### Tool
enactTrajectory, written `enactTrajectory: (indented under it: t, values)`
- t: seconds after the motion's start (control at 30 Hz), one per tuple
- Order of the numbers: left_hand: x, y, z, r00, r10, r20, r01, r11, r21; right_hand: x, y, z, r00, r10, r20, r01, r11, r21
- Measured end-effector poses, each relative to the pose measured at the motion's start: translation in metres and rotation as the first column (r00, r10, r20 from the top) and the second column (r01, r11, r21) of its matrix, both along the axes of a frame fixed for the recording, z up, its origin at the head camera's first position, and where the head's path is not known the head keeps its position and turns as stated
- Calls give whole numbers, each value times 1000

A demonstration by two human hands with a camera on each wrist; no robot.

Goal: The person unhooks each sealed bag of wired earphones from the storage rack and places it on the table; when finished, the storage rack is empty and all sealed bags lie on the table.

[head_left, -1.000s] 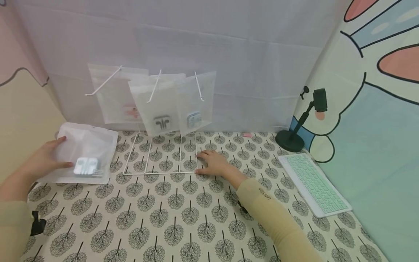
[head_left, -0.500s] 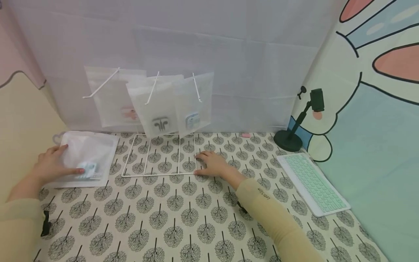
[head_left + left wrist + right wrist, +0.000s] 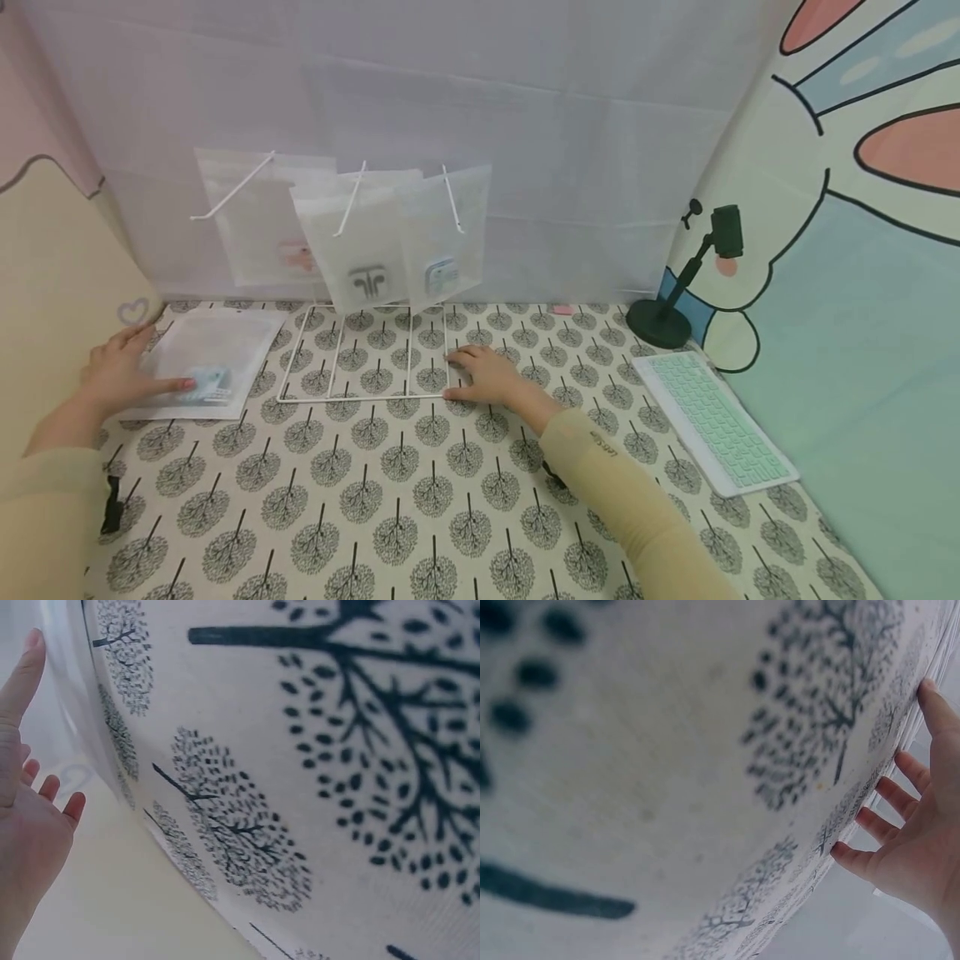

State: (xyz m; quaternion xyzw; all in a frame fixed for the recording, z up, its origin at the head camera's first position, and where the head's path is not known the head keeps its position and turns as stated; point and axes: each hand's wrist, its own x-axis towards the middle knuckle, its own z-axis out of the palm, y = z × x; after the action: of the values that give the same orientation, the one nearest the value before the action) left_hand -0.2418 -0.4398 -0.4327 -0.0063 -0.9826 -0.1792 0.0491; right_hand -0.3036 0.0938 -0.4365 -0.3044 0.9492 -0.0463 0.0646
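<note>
My left hand rests at the left edge of a frosted zip bag, its straight thumb lying over the pale blue and white packet inside. The bag lies flat on the tree-print tablecloth, left of a white wire rack. In the left wrist view, the thumb is stretched out beside clear plastic. On the rack's right side, my right hand touches the wire with spread fingers. Three frosted bags hang from the rack's hooks: one with a reddish item, one with earphones, one with a bluish packet.
A black stand with a clamp head is at the back right. In front of it lies a white keyboard with mint keys. A small pink piece sits at the back edge, and cloth walls surround the table.
My left hand has shifted slightly right, and the bag under it has gone from raised and tilted to flat on the table. My right hand has stayed at the rack.
</note>
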Motion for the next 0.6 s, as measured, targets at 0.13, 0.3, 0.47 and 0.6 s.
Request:
enactTrajectory:
  t: [0.13,0.3,0.47,0.6]
  values:
    - [-5,5,6,999,-31,-35,31,999,16,1,0,1,1000,-8,0,8,1000,8]
    - [-22,25,21,990,-65,-122,79,991,110,1,0,2,1000,-12,6,12,1000,5]
    - [-45,49,48,982,-73,-173,116,961,252,1,0,2,1000,-15,9,15,1000,6]
    - [-58,64,65,981,-53,-188,121,921,369,1,-1,0,1000,-2,13,2,1000,-4]
